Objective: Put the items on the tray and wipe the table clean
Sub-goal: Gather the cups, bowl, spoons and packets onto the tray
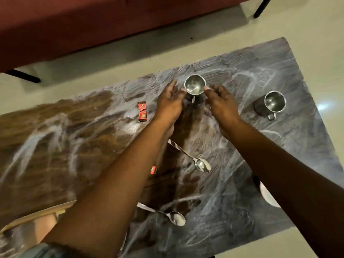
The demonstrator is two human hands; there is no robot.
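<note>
A steel mug [195, 84] stands upright on the far side of the marbled table [260, 164]. My left hand [170, 102] is at its left with fingers straight and the thumb tip at the rim. My right hand [221, 104] is at its right, fingers loosely curled, thumb tip touching the rim. A second steel mug [270, 105] stands further right. Two spoons [191, 157] [167, 214] lie nearer me. One red sachet [142, 113] lies left of my left hand; another red sachet [153, 170] peeks out from under my left forearm. The wooden tray's edge [37, 215] shows at the lower left.
A maroon sofa [74, 25] runs along the far side, with pale floor between it and the table. A white round object [268, 196] at the table's right edge is partly hidden by my right forearm. White streaks cover the table top.
</note>
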